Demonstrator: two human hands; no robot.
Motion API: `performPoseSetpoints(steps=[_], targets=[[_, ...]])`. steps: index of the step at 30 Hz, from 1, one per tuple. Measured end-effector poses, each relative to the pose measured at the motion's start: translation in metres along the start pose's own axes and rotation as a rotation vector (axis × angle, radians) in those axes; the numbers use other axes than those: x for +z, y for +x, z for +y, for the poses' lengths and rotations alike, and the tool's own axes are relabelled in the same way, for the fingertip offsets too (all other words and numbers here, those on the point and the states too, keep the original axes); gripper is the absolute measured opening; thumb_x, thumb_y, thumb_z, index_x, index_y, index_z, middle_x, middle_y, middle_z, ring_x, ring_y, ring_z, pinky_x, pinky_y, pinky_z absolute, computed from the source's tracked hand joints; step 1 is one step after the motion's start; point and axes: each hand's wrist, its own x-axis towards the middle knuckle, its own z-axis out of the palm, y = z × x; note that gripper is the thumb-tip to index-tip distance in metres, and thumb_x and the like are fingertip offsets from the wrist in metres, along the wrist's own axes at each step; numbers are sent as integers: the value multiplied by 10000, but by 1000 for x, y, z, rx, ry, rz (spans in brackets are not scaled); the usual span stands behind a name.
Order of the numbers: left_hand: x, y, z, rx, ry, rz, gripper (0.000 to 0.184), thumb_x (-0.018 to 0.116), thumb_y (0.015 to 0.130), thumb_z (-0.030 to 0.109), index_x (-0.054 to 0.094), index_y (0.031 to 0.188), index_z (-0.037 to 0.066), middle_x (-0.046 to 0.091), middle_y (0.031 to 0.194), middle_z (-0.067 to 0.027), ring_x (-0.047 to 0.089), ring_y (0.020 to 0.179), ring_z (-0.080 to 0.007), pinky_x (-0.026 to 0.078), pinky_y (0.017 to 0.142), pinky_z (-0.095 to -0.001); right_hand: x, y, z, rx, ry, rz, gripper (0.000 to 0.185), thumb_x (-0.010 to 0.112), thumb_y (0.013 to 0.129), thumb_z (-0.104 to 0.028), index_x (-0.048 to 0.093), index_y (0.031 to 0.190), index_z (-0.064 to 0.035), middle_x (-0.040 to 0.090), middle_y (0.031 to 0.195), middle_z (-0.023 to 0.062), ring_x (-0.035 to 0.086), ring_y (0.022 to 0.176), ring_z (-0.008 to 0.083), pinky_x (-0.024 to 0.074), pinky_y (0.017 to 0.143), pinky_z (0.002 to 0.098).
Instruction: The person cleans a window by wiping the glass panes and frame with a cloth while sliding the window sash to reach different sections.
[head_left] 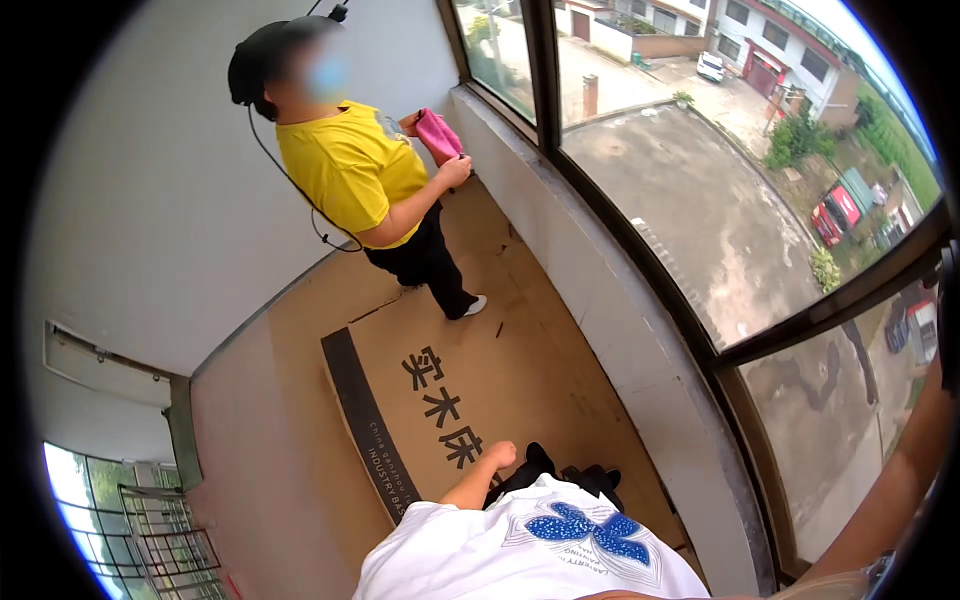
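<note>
My left hand (500, 455) hangs at the left side of my white T-shirt (560, 550), over the printed cardboard on the floor. Its fingers are curled closed, and nothing sticks out of them. My right forearm (895, 480) rises along the window at the right edge. The right hand itself is lost past the dark rim of the view. Beside that arm runs the brown window frame (740, 400). On the floor under me lies the flattened cardboard (400, 375), with a black stripe and large black characters.
Ahead, another person in a yellow T-shirt (345, 170) stands by the window ledge (560, 215), holding a pink cloth (438, 137) in both hands. A white wall (150, 180) rises on the left. A barred window (150, 530) shows at lower left.
</note>
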Motion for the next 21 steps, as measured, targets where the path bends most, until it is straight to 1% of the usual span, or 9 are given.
performPoseSetpoints(steps=[2,3,5,8,12,14,16,18,21], targets=[[-3,6,0,-35,27,-86,349,421,870,234,694,1038,94,630,1152,-185,591,1080,-356,467,924,-450,-4,-4,9,-65,4,48,421,372,996,-330,529,1106,44,552,1057,240,577,933,383,477,797,536],[1,4,-4,-40,-49,-34,358,422,868,250,695,1055,113,630,1167,-163,585,1098,-340,465,932,-438,-15,4,10,-31,21,-38,438,333,996,-329,538,1093,46,554,1071,245,571,969,384,471,822,541],[5,8,-10,87,17,-3,339,412,907,156,639,1102,-5,691,838,-128,668,696,-192,521,676,-323,-39,22,14,42,46,-207,487,254,996,-328,555,1067,48,560,1099,256,559,1042,386,459,872,549],[10,10,-11,84,9,12,335,415,916,181,641,1088,2,692,843,-117,664,683,-190,522,681,-324,-8,-7,58,10,83,-170,474,255,996,-318,516,1147,47,534,1168,255,528,1101,402,446,919,565],[0,6,1,106,54,-4,333,416,924,195,632,1103,16,692,861,-106,661,678,-187,525,637,-330,-3,-18,61,64,-124,-165,472,261,994,-319,485,1195,44,505,1211,257,495,1146,410,420,969,582],[-6,1,13,-38,-43,-62,337,449,878,247,674,1094,119,641,1141,-156,598,1076,-325,464,926,-418,-4,-18,59,74,-179,-199,473,259,993,-315,486,1193,48,501,1215,258,486,1158,409,414,978,585],[-9,1,17,-32,-23,-44,339,449,880,253,670,1100,120,656,1112,-143,610,1057,-317,469,915,-416,-5,-16,55,151,-165,-274,484,281,984,-331,466,1219,50,490,1232,253,463,1185,408,397,989,590],[-13,0,22,-23,-3,-25,341,448,883,259,666,1106,121,671,1082,-130,621,1037,-309,475,904,-414,-3,-21,59,144,-170,-291,496,303,973,-343,459,1234,49,478,1251,249,441,1207,404,378,1003,596],[-29,-10,49,61,-237,32,302,452,917,206,658,1096,79,701,895,-96,672,820,-215,519,743,-355,-2,-21,59,165,-142,-309,526,340,952,-364,442,1266,46,459,1285,239,411,1236,399,340,1030,601]])
